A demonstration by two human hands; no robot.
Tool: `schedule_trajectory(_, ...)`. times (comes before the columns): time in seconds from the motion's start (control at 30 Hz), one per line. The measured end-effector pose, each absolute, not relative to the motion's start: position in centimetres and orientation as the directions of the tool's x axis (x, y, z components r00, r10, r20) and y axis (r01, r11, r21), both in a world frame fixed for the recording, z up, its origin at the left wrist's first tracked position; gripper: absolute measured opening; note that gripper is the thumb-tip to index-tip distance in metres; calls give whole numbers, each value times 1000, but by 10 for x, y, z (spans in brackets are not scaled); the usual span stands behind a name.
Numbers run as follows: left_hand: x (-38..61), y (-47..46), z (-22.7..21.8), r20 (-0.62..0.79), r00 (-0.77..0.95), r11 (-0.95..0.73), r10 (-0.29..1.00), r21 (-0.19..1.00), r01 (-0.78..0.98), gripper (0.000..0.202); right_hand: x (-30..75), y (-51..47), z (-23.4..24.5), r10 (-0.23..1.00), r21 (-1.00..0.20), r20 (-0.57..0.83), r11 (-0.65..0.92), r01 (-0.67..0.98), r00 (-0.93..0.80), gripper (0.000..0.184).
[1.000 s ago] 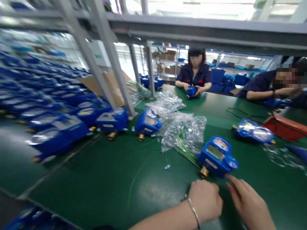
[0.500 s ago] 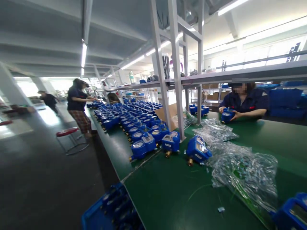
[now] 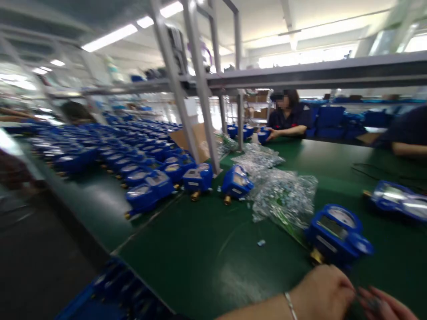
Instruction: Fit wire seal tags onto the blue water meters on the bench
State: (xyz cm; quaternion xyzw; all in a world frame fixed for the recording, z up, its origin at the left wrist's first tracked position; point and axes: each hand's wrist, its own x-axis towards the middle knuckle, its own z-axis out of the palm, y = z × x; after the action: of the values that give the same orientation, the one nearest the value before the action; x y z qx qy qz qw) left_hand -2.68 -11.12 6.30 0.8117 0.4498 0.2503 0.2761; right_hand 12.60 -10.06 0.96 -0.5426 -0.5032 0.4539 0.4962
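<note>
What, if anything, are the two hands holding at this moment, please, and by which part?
Cannot tell: left hand and right hand meet over something small and blurred.

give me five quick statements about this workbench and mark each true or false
1. The left hand wears a thin silver bracelet at the wrist. True.
2. The nearest blue plastic water meter with a brass fitting lies on a red table. False: it lies on the green table surface.
3. The crinkled clear plastic bags lie left of that meter. True.
4. The right hand grips the meter. False: both hands sit just in front of it, fingers together.
5. The person in dark blue across the table has empty hands. False: they hold a blue meter.
</note>
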Motion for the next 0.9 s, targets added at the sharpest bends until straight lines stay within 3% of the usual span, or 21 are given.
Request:
schedule_trajectory(0.03,-23,-110,64,189,443,-435,876,705,560,12,135,-114,15,990,-993,-115,-112,-37,79,55)
schedule_trajectory(0.1,-21,-103,62,211,437,-423,874,773,472,19,138,-128,27,966,-929,-226,-176,-325,124,42)
schedule_trajectory(0.17,-21,-89,56,221,447,-410,867,825,388,19,133,-123,32,969,-845,-230,-150,-514,96,29)
schedule_trajectory(0.23,-19,-78,50,230,451,-401,862,855,330,17,130,-110,32,972,-786,-225,-143,-601,63,23)
schedule_trajectory(0.53,-14,-76,46,369,496,-594,786,673,440,16,133,-105,28,979,-728,-205,-150,-669,3,16)
schedule_trajectory(0.7,-12,-79,49,372,507,-622,777,574,532,18,131,-105,27,981,-703,-195,-154,-694,-19,16)
schedule_trajectory(0.9,-13,-82,52,393,490,-625,778,556,547,20,130,-106,27,983,-696,-182,-143,-704,-19,13)
